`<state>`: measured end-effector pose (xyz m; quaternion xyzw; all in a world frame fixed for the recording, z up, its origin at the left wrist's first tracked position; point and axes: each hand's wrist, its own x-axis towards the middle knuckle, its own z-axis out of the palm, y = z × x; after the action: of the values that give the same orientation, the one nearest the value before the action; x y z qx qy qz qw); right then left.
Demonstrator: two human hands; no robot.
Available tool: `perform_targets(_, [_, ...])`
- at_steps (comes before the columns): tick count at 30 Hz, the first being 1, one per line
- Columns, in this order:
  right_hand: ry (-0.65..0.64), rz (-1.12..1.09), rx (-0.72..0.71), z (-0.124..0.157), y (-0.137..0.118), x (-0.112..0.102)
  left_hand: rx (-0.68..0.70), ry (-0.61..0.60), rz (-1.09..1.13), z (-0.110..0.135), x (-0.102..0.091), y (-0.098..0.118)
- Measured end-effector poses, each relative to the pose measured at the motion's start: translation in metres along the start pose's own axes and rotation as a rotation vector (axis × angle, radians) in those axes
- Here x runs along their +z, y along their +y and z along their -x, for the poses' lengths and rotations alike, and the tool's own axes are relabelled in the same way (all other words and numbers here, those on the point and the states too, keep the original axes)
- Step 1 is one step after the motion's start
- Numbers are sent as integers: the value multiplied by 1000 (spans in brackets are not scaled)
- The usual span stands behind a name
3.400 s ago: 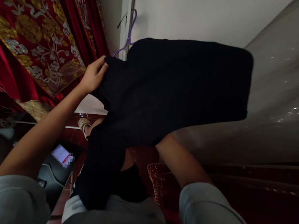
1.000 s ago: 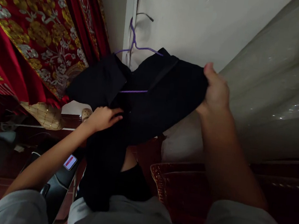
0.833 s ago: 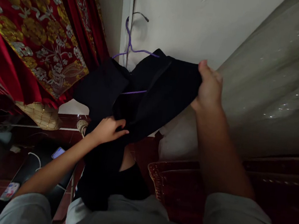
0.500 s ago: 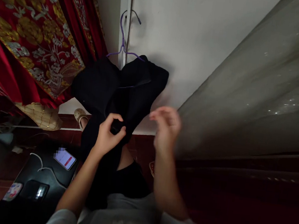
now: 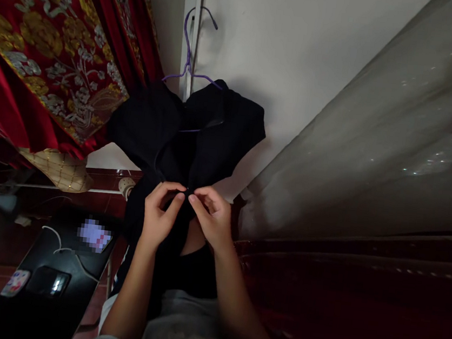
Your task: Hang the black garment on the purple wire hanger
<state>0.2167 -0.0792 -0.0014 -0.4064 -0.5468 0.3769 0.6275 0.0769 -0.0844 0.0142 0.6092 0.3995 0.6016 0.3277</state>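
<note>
A black garment (image 5: pixel 217 136) hangs on a purple hanger (image 5: pixel 188 51) hooked high on a white door frame. Both my hands meet at the garment's front opening, low down. My left hand (image 5: pixel 159 213) pinches the left edge of the dark cloth between thumb and fingers. My right hand (image 5: pixel 210 216) pinches the right edge, its fingertips almost touching the left ones. What small part sits between the fingertips is too dark to make out.
A red and gold patterned curtain (image 5: pixel 48 46) hangs at the left. A pale glossy surface (image 5: pixel 374 154) slopes down at the right. At the lower left stands a dark table (image 5: pixel 10 303) with a lit phone (image 5: pixel 94 235), a white cable and small items.
My right hand let go of the garment's outstretched right side, which dropped back against the wall. That hand came down to meet my left hand at the front opening.
</note>
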Motion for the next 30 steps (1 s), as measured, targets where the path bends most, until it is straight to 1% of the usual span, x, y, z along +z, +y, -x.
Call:
perform_targets(1, [21, -2, 4, 2, -1, -1, 6, -18, -21, 0, 0, 1])
perform_targets(3, [34, -9, 11, 3, -3, -4, 58, -2, -91, -2, 1, 4])
perform_targets(6, [-25, -34, 14, 2, -7, -5, 128, 71, -190, -2, 3, 8])
perform_targets(8, [-75, -49, 20, 1, -8, -5, 108, 79, -216, -2, 2, 11])
perform_targets(11, [-115, -52, 53, 1, -6, -3, 39, 20, -250, 0, -1, 15])
perform_targets(13, [-126, -51, 83, 2, -5, -2, 34, -26, -287, 2, -4, 16])
perform_targets(16, [-129, -59, 141, 1, -2, 2, 91, -48, -360, -2, -8, 12])
perform_targets(18, [-98, -78, 185, -3, 1, 4, 193, -50, -419, -13, -8, 6])
perform_targets(20, [-48, -96, 215, -10, 3, 4, 361, -74, -489, -37, -7, -1])
perform_targets(21, [-29, -98, 219, -13, 4, 2, 450, -93, -526, -55, -6, -4])
perform_targets(23, [-27, -83, 216, -19, 9, -6, 589, -116, -601, -98, -5, -8])
perform_targets(24, [-48, -64, 217, -21, 13, -12, 634, -101, -635, -123, -5, -8])
perform_targets(26, [-138, -13, 238, -22, 23, -25, 687, -43, -684, -173, -8, -6])
perform_targets(27, [-195, 15, 256, -22, 30, -32, 693, -6, -690, -194, -10, -3])
perform_targets(29, [-292, 58, 292, -21, 43, -45, 688, 1, -690, -226, -14, 3])
perform_targets(30, [-324, 74, 301, -21, 48, -50, 683, -10, -685, -235, -15, 6])
